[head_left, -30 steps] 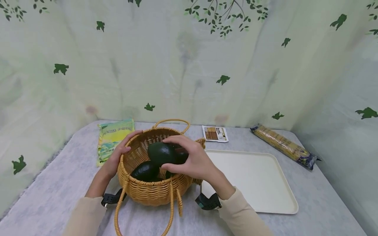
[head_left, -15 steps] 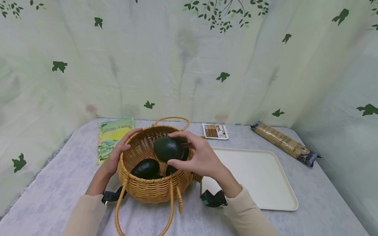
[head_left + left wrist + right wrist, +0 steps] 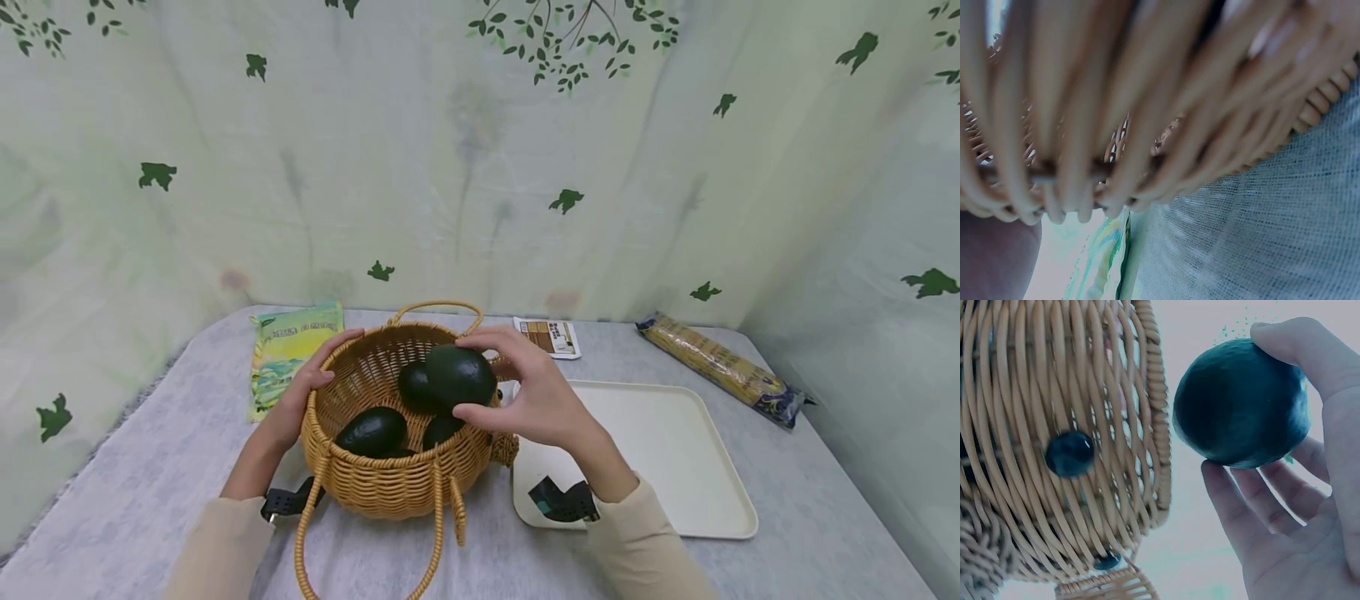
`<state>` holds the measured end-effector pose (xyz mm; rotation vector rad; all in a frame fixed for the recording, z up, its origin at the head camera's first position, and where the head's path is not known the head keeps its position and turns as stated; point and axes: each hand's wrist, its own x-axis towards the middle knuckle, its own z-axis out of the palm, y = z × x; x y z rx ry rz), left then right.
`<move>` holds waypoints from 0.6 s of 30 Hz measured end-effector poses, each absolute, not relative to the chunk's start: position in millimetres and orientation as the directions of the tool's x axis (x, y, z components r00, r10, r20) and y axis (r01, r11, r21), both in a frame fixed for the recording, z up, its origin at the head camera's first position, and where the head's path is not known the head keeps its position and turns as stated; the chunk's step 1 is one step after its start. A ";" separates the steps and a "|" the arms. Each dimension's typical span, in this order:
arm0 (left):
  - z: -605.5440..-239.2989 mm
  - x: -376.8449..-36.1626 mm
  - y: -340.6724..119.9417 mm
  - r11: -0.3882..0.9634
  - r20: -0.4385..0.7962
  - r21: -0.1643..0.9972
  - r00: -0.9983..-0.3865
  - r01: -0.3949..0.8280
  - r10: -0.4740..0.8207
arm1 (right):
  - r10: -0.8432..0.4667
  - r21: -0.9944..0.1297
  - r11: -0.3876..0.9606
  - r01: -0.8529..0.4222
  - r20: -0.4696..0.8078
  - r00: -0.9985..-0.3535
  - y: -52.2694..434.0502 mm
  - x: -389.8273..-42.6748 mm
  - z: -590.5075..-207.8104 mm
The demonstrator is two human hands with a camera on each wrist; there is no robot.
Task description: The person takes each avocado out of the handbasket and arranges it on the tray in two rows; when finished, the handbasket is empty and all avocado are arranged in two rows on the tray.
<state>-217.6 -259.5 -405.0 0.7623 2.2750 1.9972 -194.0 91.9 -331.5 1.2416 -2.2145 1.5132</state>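
A woven wicker basket [image 3: 390,483] stands on the grey table with dark green avocados [image 3: 371,431] inside it. My right hand [image 3: 525,392] grips one avocado [image 3: 460,377] over the basket's right rim; in the right wrist view this avocado [image 3: 1241,403] sits between thumb and fingers beside the basket wall [image 3: 1054,444]. My left hand [image 3: 300,396] holds the basket's left rim, thumb inside. The left wrist view shows only blurred wicker [image 3: 1116,125] close up.
A cream tray [image 3: 660,458] lies right of the basket. At the back are a green-yellow packet [image 3: 288,354], a small brown-and-white packet [image 3: 551,337] and a long spaghetti pack [image 3: 720,371]. Leaf-printed curtains enclose the table on all sides.
My right hand has lifted the avocado out of the basket and carried it up and rightward toward the rim. The left hand stays on the basket.
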 end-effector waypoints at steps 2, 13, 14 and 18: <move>-404.7 -217.5 -259.1 0.060 0.299 0.937 -0.880 0.343 0.369 | -0.531 -0.693 0.143 -0.706 0.548 -0.646 95.5 -194.6 -330.0; -402.4 -216.8 -259.1 0.063 0.305 0.935 -0.879 0.350 0.366 | -0.503 -0.734 0.216 -0.644 0.481 -0.718 109.6 -195.3 -324.9; -402.4 -216.9 -259.1 0.062 0.305 0.934 -0.878 0.351 0.369 | -0.497 -0.733 0.220 -0.644 0.484 -0.720 110.8 -195.8 -325.2; -402.6 -216.3 -259.2 0.065 0.307 0.933 -0.876 0.354 0.373 | -0.489 -0.727 0.237 -0.644 0.484 -0.726 115.2 -198.2 -325.8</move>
